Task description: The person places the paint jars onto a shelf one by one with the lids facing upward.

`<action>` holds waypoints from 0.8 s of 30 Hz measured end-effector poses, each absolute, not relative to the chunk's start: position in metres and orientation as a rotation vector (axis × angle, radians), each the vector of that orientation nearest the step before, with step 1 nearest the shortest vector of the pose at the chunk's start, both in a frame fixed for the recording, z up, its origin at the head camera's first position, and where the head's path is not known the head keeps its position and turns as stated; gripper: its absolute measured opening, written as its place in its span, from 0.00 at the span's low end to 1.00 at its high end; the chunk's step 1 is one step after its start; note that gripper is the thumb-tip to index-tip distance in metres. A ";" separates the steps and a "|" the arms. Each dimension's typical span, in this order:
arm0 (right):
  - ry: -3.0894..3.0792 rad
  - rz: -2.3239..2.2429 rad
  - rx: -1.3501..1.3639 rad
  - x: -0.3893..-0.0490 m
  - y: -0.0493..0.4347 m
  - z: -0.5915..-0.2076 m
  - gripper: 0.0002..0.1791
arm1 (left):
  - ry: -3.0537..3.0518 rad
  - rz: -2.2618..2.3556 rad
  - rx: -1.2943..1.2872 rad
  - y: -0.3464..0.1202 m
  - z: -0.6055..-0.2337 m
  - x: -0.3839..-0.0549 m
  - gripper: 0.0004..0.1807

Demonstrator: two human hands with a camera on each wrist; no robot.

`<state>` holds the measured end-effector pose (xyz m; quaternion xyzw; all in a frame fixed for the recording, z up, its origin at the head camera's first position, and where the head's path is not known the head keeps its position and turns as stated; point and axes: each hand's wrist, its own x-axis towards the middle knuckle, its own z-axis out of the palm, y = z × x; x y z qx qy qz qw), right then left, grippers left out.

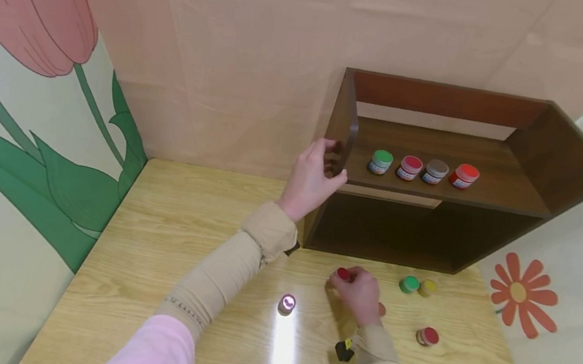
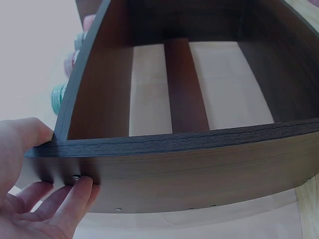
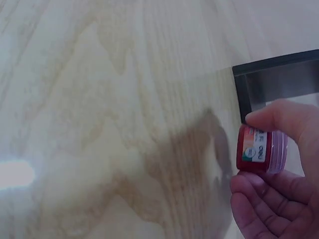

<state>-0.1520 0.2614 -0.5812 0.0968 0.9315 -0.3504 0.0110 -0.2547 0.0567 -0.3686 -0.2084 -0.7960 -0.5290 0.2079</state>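
Note:
My left hand [image 1: 310, 179] grips the left side panel of a dark brown two-level shelf [image 1: 449, 195]. In the left wrist view its thumb rests at the panel's front edge while the fingertips [image 2: 82, 191] press the outer face. Lower down, my right hand [image 1: 363, 298] pinches a small red paint jar [image 3: 255, 149] between thumb and fingers, over the table before the shelf. The jar lies tipped sideways in the right wrist view, with a printed label and a clear lid. Green [image 1: 381, 161], crimson [image 1: 409, 168], grey-brown [image 1: 435, 172] and orange-red [image 1: 464, 176] jars stand in a row on the upper level.
On the wooden table [image 1: 187, 211] are a jar with a glare-lit lid [image 1: 286, 304], a green jar [image 1: 409, 284] beside a yellow one [image 1: 427, 287], and a dark red jar [image 1: 428, 336]. Another reddish lid [image 1: 381, 310] shows behind the right hand. Printed cloth hangs around the table.

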 end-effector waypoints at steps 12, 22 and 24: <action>2.995 -1.232 0.242 -0.158 0.268 -0.566 0.20 | -2.220 -1.464 -0.577 0.056 -0.367 -0.254 0.24; 3.047 -1.352 0.204 -0.160 0.269 -0.553 0.18 | -2.225 -1.438 -0.581 0.056 -0.366 -0.253 0.25; 3.055 -1.373 0.195 -0.160 0.269 -0.550 0.18 | -2.228 -1.427 -0.579 0.055 -0.366 -0.253 0.25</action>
